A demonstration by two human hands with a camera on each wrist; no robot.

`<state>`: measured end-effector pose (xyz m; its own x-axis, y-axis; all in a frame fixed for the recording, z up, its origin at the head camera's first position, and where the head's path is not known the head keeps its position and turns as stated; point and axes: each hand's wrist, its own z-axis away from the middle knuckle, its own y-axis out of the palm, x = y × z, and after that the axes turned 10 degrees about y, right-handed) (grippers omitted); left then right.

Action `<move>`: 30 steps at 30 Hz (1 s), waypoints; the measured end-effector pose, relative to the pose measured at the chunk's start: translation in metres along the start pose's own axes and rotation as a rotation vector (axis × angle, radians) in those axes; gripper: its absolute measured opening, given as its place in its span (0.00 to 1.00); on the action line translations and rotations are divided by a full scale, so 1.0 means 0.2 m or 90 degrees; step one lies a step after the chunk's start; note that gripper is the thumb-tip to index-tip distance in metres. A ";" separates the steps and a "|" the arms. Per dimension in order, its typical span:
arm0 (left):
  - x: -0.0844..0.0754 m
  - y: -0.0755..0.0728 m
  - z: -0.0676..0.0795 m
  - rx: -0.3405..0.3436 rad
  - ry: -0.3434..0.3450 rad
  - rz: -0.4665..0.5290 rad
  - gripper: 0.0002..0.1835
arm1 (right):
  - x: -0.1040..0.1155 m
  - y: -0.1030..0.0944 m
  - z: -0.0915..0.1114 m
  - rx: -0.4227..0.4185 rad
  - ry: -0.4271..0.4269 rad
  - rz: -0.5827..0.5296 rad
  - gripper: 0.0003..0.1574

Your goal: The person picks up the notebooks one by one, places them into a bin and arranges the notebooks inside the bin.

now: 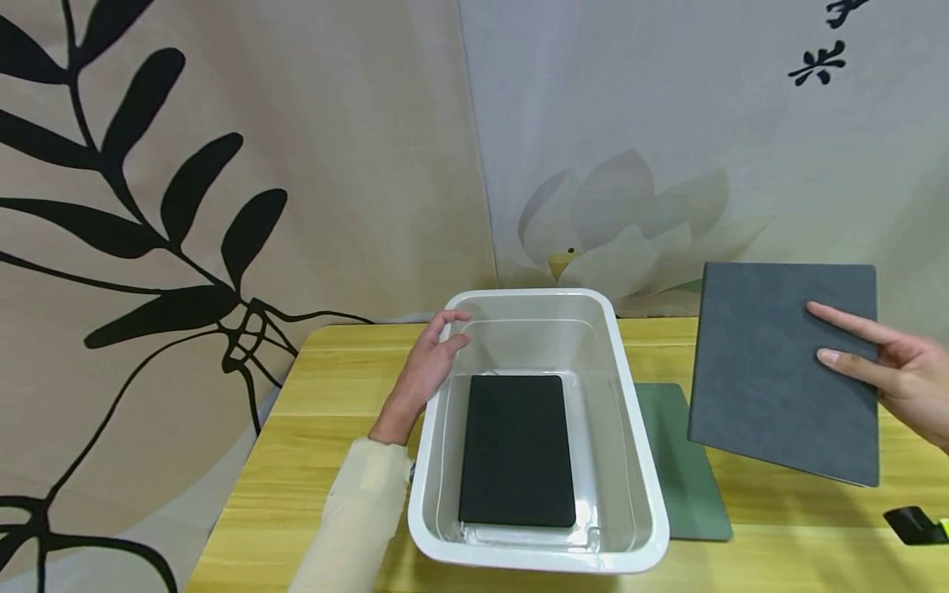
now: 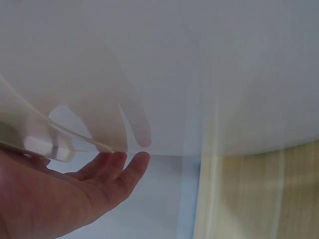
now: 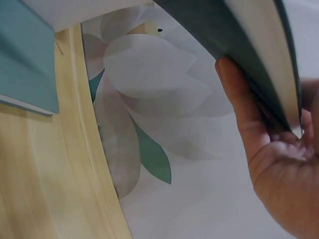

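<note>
My left hand (image 1: 428, 366) grips the left rim of a white plastic tub (image 1: 643, 473) near its far corner. From the left wrist view, the fingers (image 2: 130, 174) of that hand reach under the rim against the tub's outer wall. Flat on the tub floor lies a black notebook (image 1: 516, 451). Off to the right, my right hand (image 1: 908, 379) holds a larger dark grey notebook (image 1: 778, 371) by its right edge, raised and tilted above the table. The right wrist view shows the pale page edges (image 3: 271, 55) of this notebook between thumb and fingers.
A green notebook (image 1: 685, 469) lies on the wooden table (image 1: 334, 387), partly hidden by the tub's right side. At the right edge of the head view is a small black object (image 1: 915, 525) with a yellow-green part. Printed curtains (image 1: 356, 165) hang behind the table.
</note>
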<state>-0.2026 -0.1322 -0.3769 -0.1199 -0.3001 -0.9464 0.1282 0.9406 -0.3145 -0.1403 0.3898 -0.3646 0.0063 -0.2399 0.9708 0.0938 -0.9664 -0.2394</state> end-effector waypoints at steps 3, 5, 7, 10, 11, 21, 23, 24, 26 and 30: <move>0.00 0.00 0.00 0.000 -0.001 0.001 0.19 | 0.02 0.01 0.00 0.000 -0.002 0.010 0.39; 0.00 0.00 0.00 0.000 -0.003 0.000 0.19 | 0.03 0.01 -0.01 -0.003 -0.002 0.023 0.39; 0.01 0.00 0.00 0.003 -0.005 0.002 0.19 | 0.04 0.02 -0.01 -0.006 -0.004 0.031 0.39; 0.01 -0.01 0.00 0.005 -0.007 0.003 0.18 | 0.05 0.03 -0.01 -0.004 -0.006 0.030 0.38; 0.01 -0.01 0.00 0.005 -0.008 0.003 0.18 | 0.05 0.03 -0.01 -0.003 -0.007 0.029 0.38; 0.00 0.00 0.00 -0.009 0.008 0.000 0.18 | 0.08 0.05 -0.02 0.008 -0.015 0.031 0.38; 0.00 0.00 -0.01 -0.012 0.011 -0.002 0.18 | 0.09 0.05 -0.02 0.009 -0.010 0.028 0.38; 0.00 0.00 -0.01 -0.013 0.012 -0.002 0.18 | 0.09 0.05 -0.02 0.008 -0.008 0.030 0.38; 0.00 0.00 -0.01 -0.014 0.015 -0.006 0.18 | 0.10 0.05 -0.02 0.006 -0.004 0.032 0.38; 0.00 0.00 -0.01 -0.018 0.021 -0.011 0.17 | 0.12 0.06 -0.03 0.004 0.007 0.027 0.38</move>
<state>-0.2047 -0.1318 -0.3776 -0.1545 -0.3120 -0.9374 0.0977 0.9394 -0.3287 -0.1445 0.3728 -0.3441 -0.0002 -0.2810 0.9597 0.0993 -0.9550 -0.2796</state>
